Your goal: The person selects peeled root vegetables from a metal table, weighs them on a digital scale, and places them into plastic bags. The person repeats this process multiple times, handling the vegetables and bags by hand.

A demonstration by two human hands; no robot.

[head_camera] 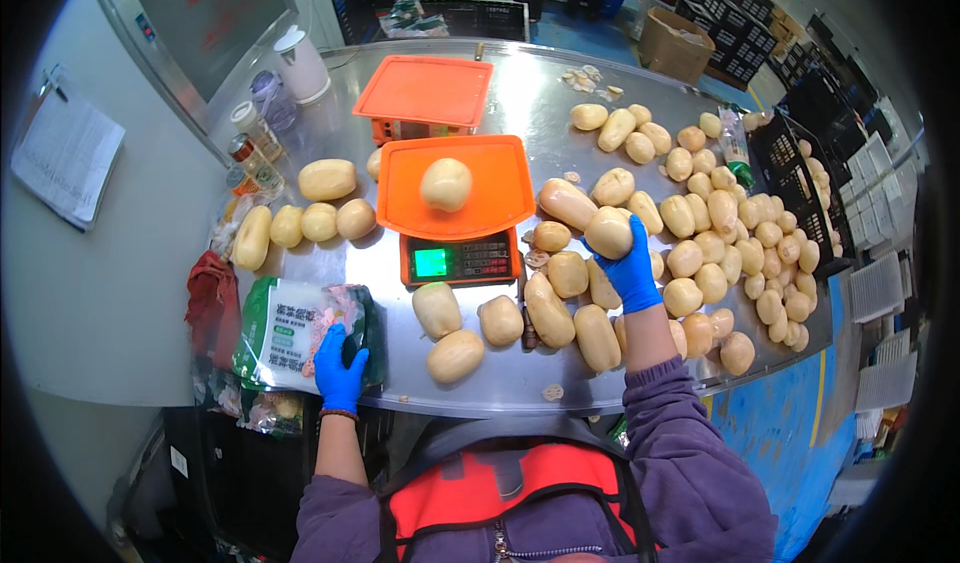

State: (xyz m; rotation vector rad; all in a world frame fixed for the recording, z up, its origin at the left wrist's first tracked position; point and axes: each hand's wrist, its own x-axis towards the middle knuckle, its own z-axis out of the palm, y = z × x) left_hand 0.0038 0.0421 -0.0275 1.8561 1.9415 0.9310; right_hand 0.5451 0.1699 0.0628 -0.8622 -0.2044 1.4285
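Observation:
My right hand (630, 270), in a blue glove, holds a pale lotus root segment (608, 233) above the pile on the right. In a matching glove, my left hand (341, 368) rests with fingers apart on a stack of printed plastic bags (289, 334); whether it grips them I cannot tell. One lotus root segment (446, 185) sits on the orange tray (405, 214) of a digital scale (459, 258) with a lit green display. Several segments (456, 356) lie below the scale, beside a knife handle (529, 330), and a short row (319, 222) stands to its left.
A second orange scale (424, 90) stands behind the first. Jars (259, 131) and a white pitcher (302, 65) line the back left. Many lotus root segments (724, 210) cover the steel table's right side, against a black crate (795, 180). A red cloth (211, 308) lies at the left edge.

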